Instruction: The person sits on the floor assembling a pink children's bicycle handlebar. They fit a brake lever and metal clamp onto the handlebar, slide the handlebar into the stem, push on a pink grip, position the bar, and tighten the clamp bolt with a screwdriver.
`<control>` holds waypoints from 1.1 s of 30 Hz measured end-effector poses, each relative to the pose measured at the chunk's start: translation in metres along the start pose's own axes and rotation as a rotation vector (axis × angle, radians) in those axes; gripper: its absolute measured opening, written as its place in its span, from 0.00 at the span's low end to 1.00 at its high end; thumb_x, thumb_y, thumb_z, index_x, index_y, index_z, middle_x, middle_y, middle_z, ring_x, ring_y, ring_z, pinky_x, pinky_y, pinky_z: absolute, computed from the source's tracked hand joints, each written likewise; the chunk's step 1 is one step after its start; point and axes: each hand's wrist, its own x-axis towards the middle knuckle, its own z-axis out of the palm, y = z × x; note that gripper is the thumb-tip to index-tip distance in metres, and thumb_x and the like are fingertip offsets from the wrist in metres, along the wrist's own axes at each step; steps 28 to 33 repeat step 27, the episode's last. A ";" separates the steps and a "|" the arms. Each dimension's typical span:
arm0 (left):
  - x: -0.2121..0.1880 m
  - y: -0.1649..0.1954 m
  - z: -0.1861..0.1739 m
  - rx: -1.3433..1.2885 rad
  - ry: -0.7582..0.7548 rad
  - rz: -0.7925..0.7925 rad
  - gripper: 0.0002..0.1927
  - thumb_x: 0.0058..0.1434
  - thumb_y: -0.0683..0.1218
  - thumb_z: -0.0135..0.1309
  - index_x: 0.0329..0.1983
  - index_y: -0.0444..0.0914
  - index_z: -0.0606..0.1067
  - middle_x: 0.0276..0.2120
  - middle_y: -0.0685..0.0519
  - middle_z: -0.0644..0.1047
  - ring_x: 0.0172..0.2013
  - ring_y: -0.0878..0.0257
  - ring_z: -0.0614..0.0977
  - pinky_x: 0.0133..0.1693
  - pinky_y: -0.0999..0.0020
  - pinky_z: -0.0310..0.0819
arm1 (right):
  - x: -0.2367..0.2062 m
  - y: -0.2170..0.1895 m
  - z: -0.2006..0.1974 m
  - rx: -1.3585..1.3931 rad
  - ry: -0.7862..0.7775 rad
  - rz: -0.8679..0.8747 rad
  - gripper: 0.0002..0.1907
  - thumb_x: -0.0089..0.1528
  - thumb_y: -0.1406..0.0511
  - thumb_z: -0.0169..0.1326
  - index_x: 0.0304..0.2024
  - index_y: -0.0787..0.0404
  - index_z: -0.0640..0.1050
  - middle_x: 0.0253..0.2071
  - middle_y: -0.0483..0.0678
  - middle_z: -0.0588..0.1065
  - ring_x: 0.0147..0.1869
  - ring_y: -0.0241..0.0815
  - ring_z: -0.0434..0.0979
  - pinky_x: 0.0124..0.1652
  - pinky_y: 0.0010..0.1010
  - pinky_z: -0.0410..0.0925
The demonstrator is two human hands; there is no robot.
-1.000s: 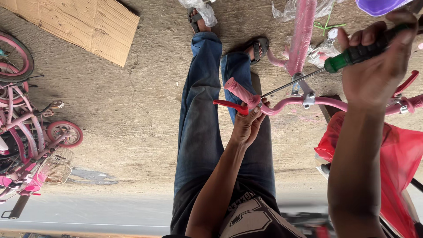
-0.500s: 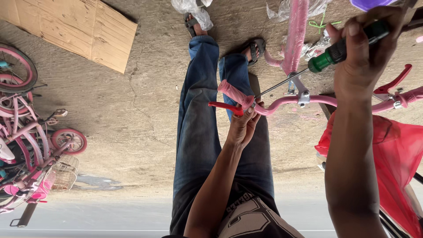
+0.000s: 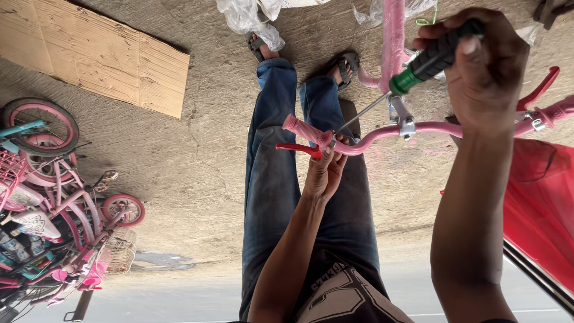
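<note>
screwdriver at the handlebar's brake clamp

right hand [image 3: 484, 72] closed round the screwdriver [image 3: 418, 66], tip by the lever [image 3: 299, 148]; left hand [image 3: 326, 170] wrapped under the handlebar [image 3: 382, 134]. the tip could slip and jab the left fingers.

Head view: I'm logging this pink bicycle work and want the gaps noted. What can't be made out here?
- Tip of the green-and-black-handled screwdriver: hidden behind the left hand's fingers at the pink handlebar.
- Screw or fitting it meets: too small, covered.
- Right hand's palm side: faces away from the camera.
- Red sheet: cut off by the right edge.
- Stacked pink bicycles: cut off by the left edge.
</note>
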 end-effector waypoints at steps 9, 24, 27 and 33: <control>-0.005 0.014 -0.009 0.012 0.028 -0.020 0.15 0.66 0.47 0.62 0.55 0.44 0.79 0.52 0.56 0.80 0.59 0.61 0.78 0.68 0.62 0.67 | -0.014 0.034 0.019 -0.120 0.360 -0.044 0.12 0.76 0.61 0.57 0.50 0.59 0.67 0.35 0.45 0.72 0.41 0.35 0.78 0.50 0.32 0.77; -0.006 0.006 -0.009 0.015 0.023 -0.078 0.15 0.63 0.48 0.64 0.53 0.45 0.79 0.53 0.57 0.80 0.60 0.60 0.78 0.70 0.60 0.65 | 0.015 0.009 0.027 -0.436 0.169 0.108 0.19 0.68 0.62 0.60 0.51 0.69 0.70 0.29 0.55 0.68 0.36 0.48 0.71 0.42 0.43 0.68; -0.001 -0.003 -0.009 0.012 -0.006 -0.108 0.16 0.64 0.47 0.65 0.54 0.45 0.78 0.54 0.57 0.79 0.60 0.61 0.77 0.72 0.61 0.64 | 0.025 0.017 0.037 -0.560 0.260 0.084 0.20 0.67 0.62 0.61 0.51 0.70 0.71 0.28 0.57 0.67 0.34 0.51 0.70 0.39 0.44 0.67; -0.001 -0.003 -0.009 0.012 -0.006 -0.108 0.16 0.64 0.47 0.65 0.54 0.45 0.78 0.54 0.57 0.79 0.60 0.61 0.77 0.72 0.61 0.64 | 0.025 0.017 0.037 -0.560 0.260 0.084 0.20 0.67 0.62 0.61 0.51 0.70 0.71 0.28 0.57 0.67 0.34 0.51 0.70 0.39 0.44 0.67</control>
